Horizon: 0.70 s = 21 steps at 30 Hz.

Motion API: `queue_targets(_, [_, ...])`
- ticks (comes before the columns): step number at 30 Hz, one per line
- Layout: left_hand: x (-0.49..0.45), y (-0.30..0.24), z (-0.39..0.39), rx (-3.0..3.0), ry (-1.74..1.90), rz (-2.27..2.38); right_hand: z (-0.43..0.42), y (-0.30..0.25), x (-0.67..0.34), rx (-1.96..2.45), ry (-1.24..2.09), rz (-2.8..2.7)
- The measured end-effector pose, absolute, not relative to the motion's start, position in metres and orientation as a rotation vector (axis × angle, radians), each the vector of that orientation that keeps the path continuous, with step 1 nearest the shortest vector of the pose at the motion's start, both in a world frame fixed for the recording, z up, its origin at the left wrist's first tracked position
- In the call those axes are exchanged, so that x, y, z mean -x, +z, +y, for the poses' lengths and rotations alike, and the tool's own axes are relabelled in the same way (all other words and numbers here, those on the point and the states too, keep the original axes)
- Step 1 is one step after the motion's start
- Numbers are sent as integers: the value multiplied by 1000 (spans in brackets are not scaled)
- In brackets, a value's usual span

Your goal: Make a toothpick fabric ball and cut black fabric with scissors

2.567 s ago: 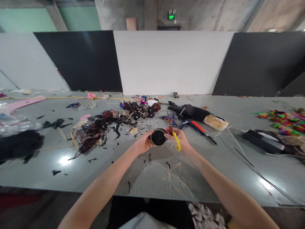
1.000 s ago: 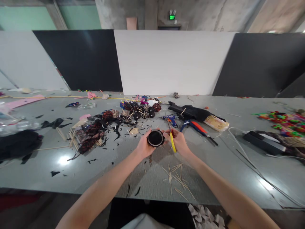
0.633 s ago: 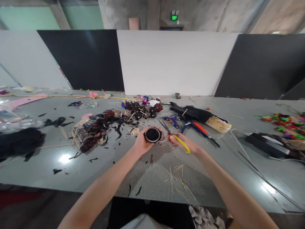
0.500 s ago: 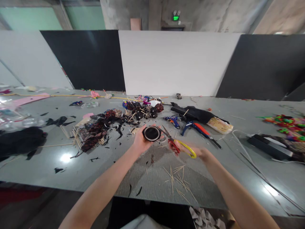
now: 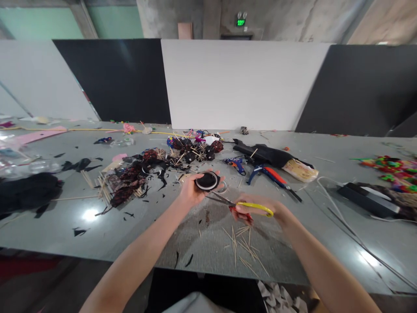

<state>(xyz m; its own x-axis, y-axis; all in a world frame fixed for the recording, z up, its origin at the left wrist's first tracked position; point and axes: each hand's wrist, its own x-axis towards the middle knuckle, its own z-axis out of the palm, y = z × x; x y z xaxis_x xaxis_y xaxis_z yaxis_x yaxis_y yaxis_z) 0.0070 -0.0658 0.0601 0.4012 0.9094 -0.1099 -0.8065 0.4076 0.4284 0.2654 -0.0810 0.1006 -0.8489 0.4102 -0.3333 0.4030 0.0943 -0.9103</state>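
Note:
My left hand (image 5: 191, 189) grips a round ring (image 5: 207, 181) with a pale rim and black cloth-like material inside it. Its open side faces up toward me. In my right hand (image 5: 245, 209) is a pair of scissors (image 5: 254, 206) with one yellow and one red handle. The slightly parted blades point left, just below the ring's lower edge; whether they touch the black material I cannot tell. Another thin ring (image 5: 223, 187) lies on the table right behind my left fingers. Below my right hand several thin wooden sticks (image 5: 246, 243) are scattered.
Two blue glue guns (image 5: 265, 173) (image 5: 237, 165) lie beyond my right hand, near a black sleeve-like bundle (image 5: 257, 152). Dark balls with sticks (image 5: 190, 150) pile up at the back. Black cloth (image 5: 29, 193) sits left. A white cable (image 5: 339, 217) and black box (image 5: 368, 201) are right.
The scissors have dropped lower and swung, so the blades now point left under the ring. My left hand has tilted the ring, and its fingers have spread at the right.

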Motion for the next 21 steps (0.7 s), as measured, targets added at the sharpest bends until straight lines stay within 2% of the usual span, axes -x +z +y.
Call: queue_targets(21, [-19, 69, -84, -386, 951, 242, -77, 102, -267, 896, 1839, -2333])
